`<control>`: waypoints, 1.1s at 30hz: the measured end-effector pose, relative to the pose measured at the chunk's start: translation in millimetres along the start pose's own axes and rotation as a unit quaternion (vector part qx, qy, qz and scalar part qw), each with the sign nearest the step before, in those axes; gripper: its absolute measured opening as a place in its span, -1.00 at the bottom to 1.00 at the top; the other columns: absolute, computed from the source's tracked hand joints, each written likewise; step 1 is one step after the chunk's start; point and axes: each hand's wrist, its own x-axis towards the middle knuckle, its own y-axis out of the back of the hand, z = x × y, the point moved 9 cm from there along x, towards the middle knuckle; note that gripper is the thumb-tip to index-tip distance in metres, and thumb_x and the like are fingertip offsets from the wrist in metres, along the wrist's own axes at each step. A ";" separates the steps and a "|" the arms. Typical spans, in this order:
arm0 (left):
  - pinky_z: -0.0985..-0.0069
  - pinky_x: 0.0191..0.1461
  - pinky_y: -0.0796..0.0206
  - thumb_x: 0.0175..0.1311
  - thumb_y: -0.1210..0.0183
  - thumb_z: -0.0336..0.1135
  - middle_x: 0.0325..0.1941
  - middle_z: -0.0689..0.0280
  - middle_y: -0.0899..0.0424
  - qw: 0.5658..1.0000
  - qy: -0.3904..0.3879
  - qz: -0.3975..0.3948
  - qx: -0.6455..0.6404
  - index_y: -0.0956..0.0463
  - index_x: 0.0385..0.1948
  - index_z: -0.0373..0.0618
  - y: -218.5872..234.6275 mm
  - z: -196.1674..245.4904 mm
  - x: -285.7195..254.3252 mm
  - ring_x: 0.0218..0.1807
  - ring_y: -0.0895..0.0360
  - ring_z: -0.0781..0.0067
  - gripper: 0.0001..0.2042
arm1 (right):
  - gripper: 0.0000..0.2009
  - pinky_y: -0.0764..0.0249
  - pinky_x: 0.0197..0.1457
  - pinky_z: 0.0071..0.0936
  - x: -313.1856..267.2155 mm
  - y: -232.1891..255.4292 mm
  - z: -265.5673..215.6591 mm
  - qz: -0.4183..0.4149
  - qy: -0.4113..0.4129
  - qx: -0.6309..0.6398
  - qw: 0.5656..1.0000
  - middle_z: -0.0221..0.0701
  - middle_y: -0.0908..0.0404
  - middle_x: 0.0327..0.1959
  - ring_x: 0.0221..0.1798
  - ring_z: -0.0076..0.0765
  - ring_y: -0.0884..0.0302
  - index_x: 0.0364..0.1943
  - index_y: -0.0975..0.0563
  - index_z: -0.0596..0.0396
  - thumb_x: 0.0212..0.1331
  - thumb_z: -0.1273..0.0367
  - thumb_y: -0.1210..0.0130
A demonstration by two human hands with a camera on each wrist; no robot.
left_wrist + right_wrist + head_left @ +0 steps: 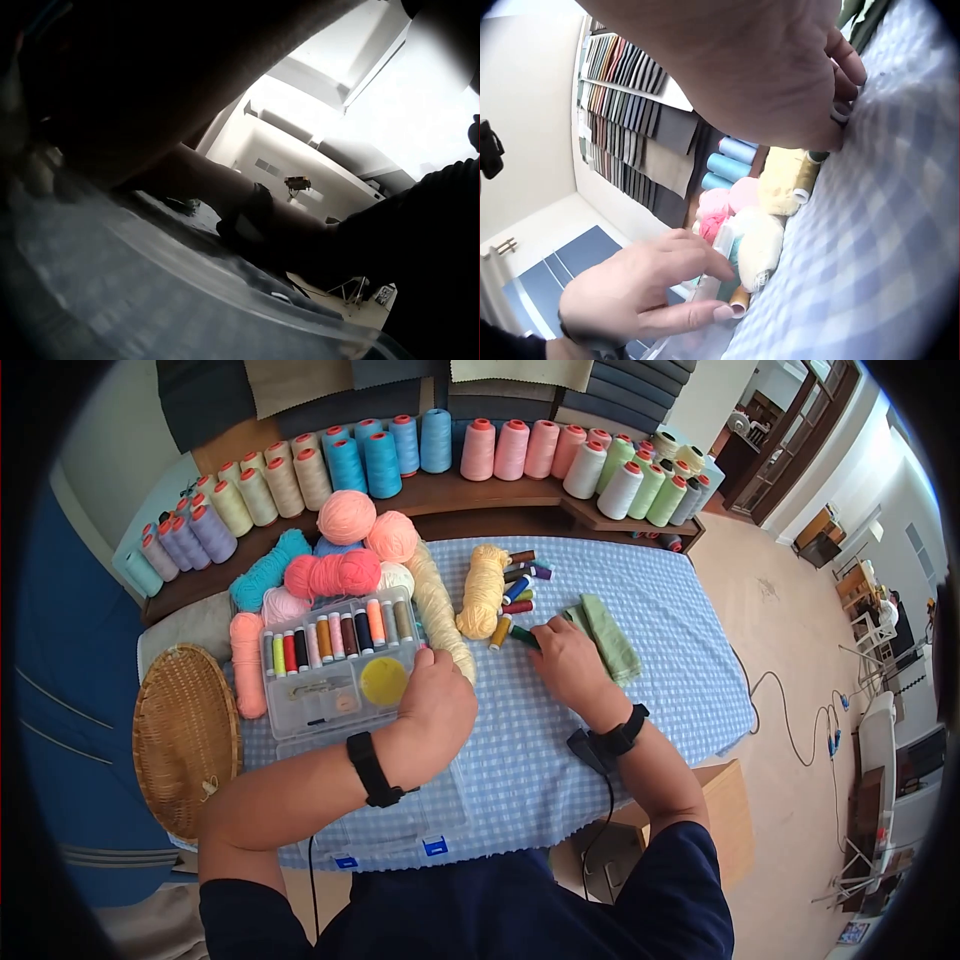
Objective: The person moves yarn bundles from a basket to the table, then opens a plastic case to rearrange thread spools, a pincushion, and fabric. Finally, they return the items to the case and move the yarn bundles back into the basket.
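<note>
My left hand [437, 695] is at the right edge of a clear plastic box [290, 710], thumb and fingers curled at a brown thread spool [739, 300] with a pale end. My right hand [575, 665] pinches a dark green thread spool [523, 636], its fingers low on the blue gingham cloth. Several spools [363, 630] in many colours stand in a row inside the box, above a yellow disc [384, 681]. Just beyond the right hand lie more loose spools, among them a mustard one [500, 632]. The left wrist view is mostly dark and hides that hand's grip.
A cream yarn skein [437, 600] and a yellow skein [484, 590] lie between the hands. Folded green cloth [608, 640] is to the right. Yarn balls [347, 517] are heaped behind the box, a wicker basket [187, 740] at left. Thread cones [382, 465] line the back shelf.
</note>
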 end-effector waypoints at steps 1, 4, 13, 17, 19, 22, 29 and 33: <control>0.17 0.12 -0.24 0.26 -0.25 -0.27 -0.16 0.29 -0.82 1.000 0.000 -0.001 0.000 -0.84 -0.25 0.00 4.8 -0.4 3.3 0.03 -0.57 0.24 -0.81 | -0.76 -0.57 0.25 -0.08 0.7 -3.0 1.1 -0.001 0.001 0.001 1.000 -0.18 -0.68 -0.05 0.10 0.08 -0.64 -0.01 -0.71 0.17 0.26 0.42 -0.34; 0.10 0.19 -0.20 0.30 -0.27 -0.23 -0.10 0.33 -0.84 0.990 -0.038 -0.135 0.014 -0.87 -0.14 0.01 -5.3 1.9 13.1 0.05 -0.55 0.20 -0.76 | -0.79 -0.57 0.24 -0.08 1.9 -7.3 -1.2 0.005 0.018 -0.009 1.000 -0.17 -0.67 -0.07 0.09 0.09 -0.64 -0.03 -0.70 0.17 0.28 0.45 -0.31; -0.47 0.55 0.00 0.36 -0.37 -0.24 0.36 0.30 -0.76 0.948 -0.048 -0.313 0.044 -0.74 0.29 0.13 -50.6 -10.8 46.6 0.48 -0.55 0.02 -0.56 | -0.81 -0.57 0.25 -0.09 0.0 -3.9 -3.3 0.023 0.022 0.003 1.000 -0.16 -0.67 -0.07 0.10 0.08 -0.63 -0.04 -0.68 0.18 0.30 0.46 -0.28; -0.49 0.64 0.14 0.28 -0.29 -0.28 0.07 0.06 -0.85 0.956 -0.048 -0.280 -0.076 -0.71 0.15 -0.20 -43.8 -14.7 43.8 0.20 -0.77 -0.05 -0.59 | -0.80 -0.57 0.25 -0.09 -0.2 -5.0 0.3 0.026 0.019 0.006 0.999 -0.16 -0.67 -0.07 0.10 0.08 -0.63 -0.03 -0.68 0.17 0.30 0.46 -0.28; -0.52 0.62 0.13 0.28 -0.28 -0.30 0.04 -0.03 -0.85 0.957 -0.038 -0.272 -0.096 -0.66 0.17 -0.24 -39.5 -16.4 41.3 0.15 -0.80 -0.07 -0.57 | -0.80 -0.57 0.25 -0.08 -0.1 -5.5 -0.9 0.029 0.023 0.011 0.999 -0.16 -0.67 -0.06 0.10 0.08 -0.63 -0.03 -0.69 0.17 0.31 0.45 -0.28; -0.50 0.63 0.11 0.28 -0.24 -0.37 0.01 -0.10 -0.83 0.959 0.003 -0.248 -0.139 -0.57 0.16 -0.29 -39.3 -19.4 43.0 0.09 -0.81 -0.10 -0.59 | -0.86 -0.58 0.20 -0.08 -0.1 -1.7 -2.2 0.046 0.039 0.013 0.998 -0.13 -0.64 -0.09 0.05 0.07 -0.63 -0.11 -0.65 0.18 0.33 0.44 -0.23; 0.02 0.03 -0.60 0.22 -0.25 -0.46 -0.21 -0.04 -0.72 0.969 0.010 0.053 -0.241 -0.51 -0.10 -0.25 -21.4 -14.9 47.5 -0.20 -0.79 -0.03 -0.76 | -0.86 -0.57 0.22 -0.07 0.3 -3.1 0.5 0.039 0.032 0.025 0.998 -0.10 -0.65 -0.08 0.08 0.10 -0.62 -0.11 -0.65 0.19 0.34 0.44 -0.23; 0.16 -0.29 -0.63 0.23 -0.25 -0.45 -0.23 -0.06 -0.66 0.973 0.004 0.123 -0.196 -0.50 -0.11 -0.27 -10.8 -11.3 32.6 -0.30 -0.77 -0.02 -0.77 | -0.84 -0.57 0.19 -0.02 -0.1 -3.8 4.7 0.054 0.029 0.049 0.997 -0.08 -0.65 -0.12 0.05 0.15 -0.62 -0.10 -0.64 0.21 0.31 0.44 -0.24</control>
